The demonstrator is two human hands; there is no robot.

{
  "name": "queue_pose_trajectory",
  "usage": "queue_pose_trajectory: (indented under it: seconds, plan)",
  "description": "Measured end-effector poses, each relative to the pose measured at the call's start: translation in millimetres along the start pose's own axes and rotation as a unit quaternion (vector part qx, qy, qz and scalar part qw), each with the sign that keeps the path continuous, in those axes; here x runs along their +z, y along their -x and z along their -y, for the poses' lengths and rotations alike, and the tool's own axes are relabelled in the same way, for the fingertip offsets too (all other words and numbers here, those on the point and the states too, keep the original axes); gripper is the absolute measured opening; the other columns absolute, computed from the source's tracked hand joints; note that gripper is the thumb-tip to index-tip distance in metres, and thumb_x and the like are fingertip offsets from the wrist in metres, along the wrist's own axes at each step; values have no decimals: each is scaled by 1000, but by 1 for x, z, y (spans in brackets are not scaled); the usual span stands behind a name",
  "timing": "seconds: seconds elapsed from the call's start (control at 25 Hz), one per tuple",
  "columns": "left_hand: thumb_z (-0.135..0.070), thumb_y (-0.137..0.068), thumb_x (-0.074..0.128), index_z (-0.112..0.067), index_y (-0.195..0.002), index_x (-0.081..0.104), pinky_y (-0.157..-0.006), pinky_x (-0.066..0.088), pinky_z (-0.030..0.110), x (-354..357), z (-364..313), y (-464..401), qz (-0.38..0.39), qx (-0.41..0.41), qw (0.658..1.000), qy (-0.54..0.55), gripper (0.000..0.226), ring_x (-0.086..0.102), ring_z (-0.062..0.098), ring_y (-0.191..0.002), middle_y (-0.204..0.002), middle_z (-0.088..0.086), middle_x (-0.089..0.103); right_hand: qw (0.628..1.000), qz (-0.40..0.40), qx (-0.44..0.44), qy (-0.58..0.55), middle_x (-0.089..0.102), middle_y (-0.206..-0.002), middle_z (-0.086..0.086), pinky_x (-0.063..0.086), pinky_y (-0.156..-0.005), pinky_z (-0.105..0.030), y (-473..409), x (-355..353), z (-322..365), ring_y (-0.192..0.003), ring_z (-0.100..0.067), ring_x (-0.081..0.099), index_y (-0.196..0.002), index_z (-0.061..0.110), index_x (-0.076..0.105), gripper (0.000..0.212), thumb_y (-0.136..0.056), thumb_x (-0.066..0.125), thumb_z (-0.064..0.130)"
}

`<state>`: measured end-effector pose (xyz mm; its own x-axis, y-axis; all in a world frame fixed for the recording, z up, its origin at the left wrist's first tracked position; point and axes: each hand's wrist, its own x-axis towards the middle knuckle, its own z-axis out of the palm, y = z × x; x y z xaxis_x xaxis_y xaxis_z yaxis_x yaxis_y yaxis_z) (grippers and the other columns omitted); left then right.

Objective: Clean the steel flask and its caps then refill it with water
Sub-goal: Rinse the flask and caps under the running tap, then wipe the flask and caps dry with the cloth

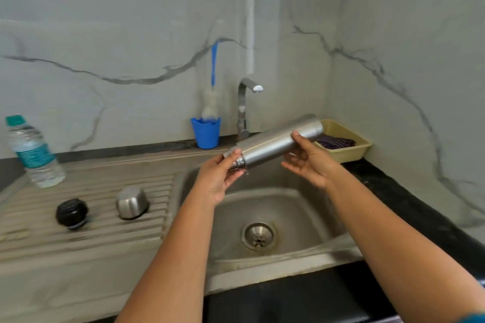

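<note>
The steel flask [275, 140] is gripped over the sink [309, 207] by the left hand [219, 178] and right hand [311, 162], mouth tilted downward, seemingly for draining, while both caps are left on the drainboard [86, 217].

We see a flask [275, 143] of brushed steel with a soft satin sheen, its threaded neck brighter and wet. On the ribbed metal draining board [86, 220], which looks dull and smeared, sit a steel cap [132, 202] with the same brushed gloss and a matt black plastic stopper [71, 214]. The sink basin [288, 207] is worn stainless steel, its drain [258, 236] shinier. The tap [245, 107] is polished chrome. We note a clear plastic water bottle [32, 153], a glossy blue plastic cup [206, 132] holding a fluffy white brush [210, 103], a beige plastic basket [349, 151] with purple cloth [334, 141], smooth veined marble-look wall [105, 34] and a glossy black counter [409, 199].
</note>
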<state>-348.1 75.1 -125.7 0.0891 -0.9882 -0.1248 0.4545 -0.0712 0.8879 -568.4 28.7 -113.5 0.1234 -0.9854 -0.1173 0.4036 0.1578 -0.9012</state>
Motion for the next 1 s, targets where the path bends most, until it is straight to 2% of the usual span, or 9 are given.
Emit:
queue_pose_trajectory:
  seconds: [0.12,0.24,0.36,0.48,0.56,0.6,0.72,0.84,1.0]
  plan:
    - [-26,-84,74,-5,-102,62,-66,62,27,-8,7,-12,-80,4,996,42,30,72,28,-92,-104,15,69,939,6,25,344,68,-93,-7,54,-69,-28,-7,-36,27,-83,-16,64,-103,12,65,48,-73,75,48]
    - [-32,-83,74,-6,-103,61,-65,62,26,-30,9,-23,-132,17,989,65,36,74,27,-85,-103,15,69,822,-103,-93,552,70,-85,-1,47,-71,-25,-33,-66,74,-79,-13,62,-84,15,71,10,-83,74,25]
    - [-39,-85,72,-10,-107,61,-53,57,19,-41,13,-30,-169,17,984,62,37,75,23,-74,-105,13,71,705,-163,-165,670,68,-112,-6,44,-88,-24,-77,-74,101,-102,-19,61,-107,15,69,23,-84,68,13]
    - [-42,-87,69,-14,-112,62,-46,55,18,-40,19,-37,-181,-8,981,73,38,74,22,-73,-106,14,71,611,-59,-36,788,46,-145,-10,39,-102,-37,-115,-77,90,-128,-29,46,-145,24,39,61,-89,63,26]
    - [-42,-88,68,-15,-115,62,-46,55,18,-37,23,-38,-186,-28,978,86,38,74,22,-68,-107,15,71,507,7,62,860,32,-155,-7,34,-106,-39,-127,-77,79,-136,-30,37,-152,31,23,62,-97,50,30]
    - [-41,-89,68,-16,-117,62,-47,55,17,-35,25,-38,-185,-33,978,91,39,74,22,-67,-107,14,71,482,31,90,871,31,-155,-6,33,-106,-38,-130,-78,76,-136,-29,37,-152,33,22,58,-99,45,27]
    - [-38,-88,70,-15,-116,62,-50,55,17,-33,28,-38,-187,-36,978,81,37,74,23,-72,-105,14,72,480,19,82,873,50,-141,-5,40,-98,-33,-143,-85,72,-121,-26,51,-145,27,41,46,-99,44,23]
    - [-37,-86,71,-14,-110,65,-51,55,17,-34,29,-38,-187,-38,980,60,33,73,25,-82,-105,15,72,452,-30,22,891,67,-109,-5,51,-89,-33,-158,-95,64,-93,-22,62,-119,17,65,29,-94,52,23]
    - [-37,-84,74,-13,-104,66,-52,55,17,-34,34,-40,-190,-45,979,54,32,73,25,-82,-100,14,73,476,-53,-40,877,67,-97,-5,51,-77,-32,-165,-107,59,-81,-20,60,-96,15,66,13,-90,56,18]
